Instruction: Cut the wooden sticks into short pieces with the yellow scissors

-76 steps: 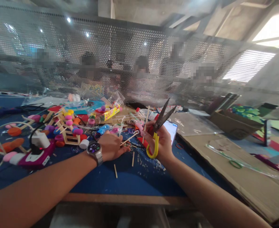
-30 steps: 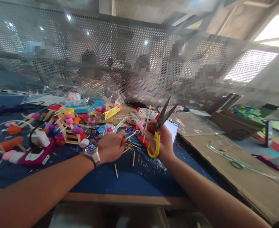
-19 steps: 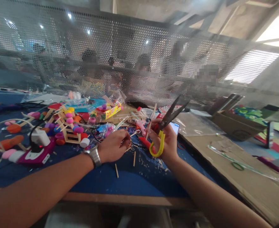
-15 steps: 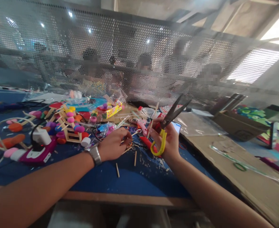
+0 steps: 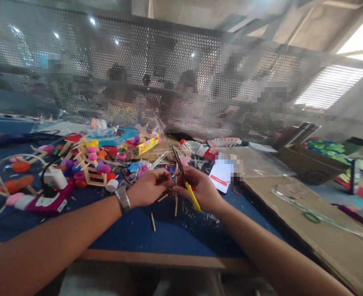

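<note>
My right hand (image 5: 202, 191) is closed on a pair of scissors with yellow handles (image 5: 193, 198), whose dark blades point up and away, nearly together. Fingertip to fingertip with it, my left hand (image 5: 150, 187) is pinched; what lies between its fingers is too small to make out. A silver watch (image 5: 124, 200) circles the left wrist. Below the hands, a short cut wooden stick (image 5: 153, 222) rests on the blue tabletop (image 5: 122, 238). Another wooden piece (image 5: 176, 206) lies just under the fingertips, among pale shavings.
Stick frames with coloured round pieces (image 5: 91, 156) crowd the left, beside a purple power strip (image 5: 53, 199) with a white plug. A lit phone (image 5: 221, 174) and a plastic bottle (image 5: 210, 153) lie beyond my right hand. Cardboard (image 5: 295, 218) covers the right side; a perforated screen (image 5: 169, 49) stands behind.
My right hand has moved left and turned, bringing the scissors next to my left hand; the blades have closed up. The thin stick it held upright no longer shows clearly. The phone is now uncovered.
</note>
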{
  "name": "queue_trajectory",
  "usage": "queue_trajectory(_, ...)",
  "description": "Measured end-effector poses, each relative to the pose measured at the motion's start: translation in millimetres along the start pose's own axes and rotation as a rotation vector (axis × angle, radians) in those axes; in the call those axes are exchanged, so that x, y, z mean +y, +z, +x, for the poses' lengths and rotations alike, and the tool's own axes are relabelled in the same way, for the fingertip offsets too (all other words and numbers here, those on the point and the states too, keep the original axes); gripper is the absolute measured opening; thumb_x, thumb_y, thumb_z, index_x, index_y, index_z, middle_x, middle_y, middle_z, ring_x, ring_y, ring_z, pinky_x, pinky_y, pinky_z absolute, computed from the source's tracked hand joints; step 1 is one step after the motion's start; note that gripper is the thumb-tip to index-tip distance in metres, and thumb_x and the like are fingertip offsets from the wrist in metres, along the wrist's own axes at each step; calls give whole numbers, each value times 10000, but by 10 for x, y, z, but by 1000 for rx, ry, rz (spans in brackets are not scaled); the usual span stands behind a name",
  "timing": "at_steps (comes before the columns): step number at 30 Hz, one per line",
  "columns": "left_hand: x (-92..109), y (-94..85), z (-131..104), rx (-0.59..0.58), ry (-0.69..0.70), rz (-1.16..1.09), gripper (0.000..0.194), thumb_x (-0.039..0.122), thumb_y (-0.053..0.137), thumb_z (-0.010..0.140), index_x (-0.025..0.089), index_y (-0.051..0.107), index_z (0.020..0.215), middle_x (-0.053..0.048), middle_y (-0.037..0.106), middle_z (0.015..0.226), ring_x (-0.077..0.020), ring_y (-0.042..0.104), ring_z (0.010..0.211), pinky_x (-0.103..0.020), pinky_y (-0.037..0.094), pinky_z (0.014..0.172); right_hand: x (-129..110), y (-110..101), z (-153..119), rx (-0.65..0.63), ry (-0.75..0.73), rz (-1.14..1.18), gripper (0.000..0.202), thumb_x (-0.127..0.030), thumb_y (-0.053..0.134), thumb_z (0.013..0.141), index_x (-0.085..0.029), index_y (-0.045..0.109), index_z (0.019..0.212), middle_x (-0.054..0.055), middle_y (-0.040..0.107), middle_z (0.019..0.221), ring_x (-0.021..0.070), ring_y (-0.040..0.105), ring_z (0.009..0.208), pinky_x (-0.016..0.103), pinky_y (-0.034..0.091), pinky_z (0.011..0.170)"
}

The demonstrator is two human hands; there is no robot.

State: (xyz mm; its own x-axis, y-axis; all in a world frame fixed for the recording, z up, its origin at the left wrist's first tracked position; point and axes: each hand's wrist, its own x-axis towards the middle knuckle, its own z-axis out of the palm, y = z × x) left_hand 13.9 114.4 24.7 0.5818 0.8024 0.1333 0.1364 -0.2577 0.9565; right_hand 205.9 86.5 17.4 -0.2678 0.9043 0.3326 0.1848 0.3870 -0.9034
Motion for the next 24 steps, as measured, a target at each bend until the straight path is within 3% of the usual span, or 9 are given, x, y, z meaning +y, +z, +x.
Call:
queue_trajectory(6, -20, 16, 10, -41, -122, -202, 369, 430, 837, 679, 131, 661, 802, -33, 671, 766, -147, 612, 657, -257, 502, 604, 60, 26, -33, -19, -96, -175, 408, -475, 815, 739, -193, 642, 977, 15, 654, 753, 156, 584, 640, 285, 494, 609)
queue_trajectory(13, 79, 1, -31, -106, -22, -232, 239, 298, 854, 662, 139, 678, 696, 23, 622, 600, -109, 554, 564, -204, 415, 536, 8, 46, -62, -82, -199, -334, 400, -465, 800, 766, -167, 682, 1007, 4, 645, 715, 140, 536, 618, 253, 451, 591)
queue_trajectory(17, 116, 8, -33, -71, 5, -271, 167, 243, 824, 661, 141, 700, 706, 15, 666, 641, -103, 577, 588, -191, 422, 551, -9, 57, -60, -66, -192, -318, 401, -458, 789, 772, -167, 691, 1030, 6, 637, 740, 137, 524, 621, 248, 448, 587)
queue_trajectory(24, 143, -8, -10, 20, -145, -312, 227, 285, 829, 613, 146, 656, 659, 25, 620, 571, -108, 581, 509, -199, 423, 488, 8, 53, -45, -99, -151, -247, 574, -516, 813, 730, -172, 633, 1153, -6, 616, 747, 145, 537, 624, 261, 462, 594)
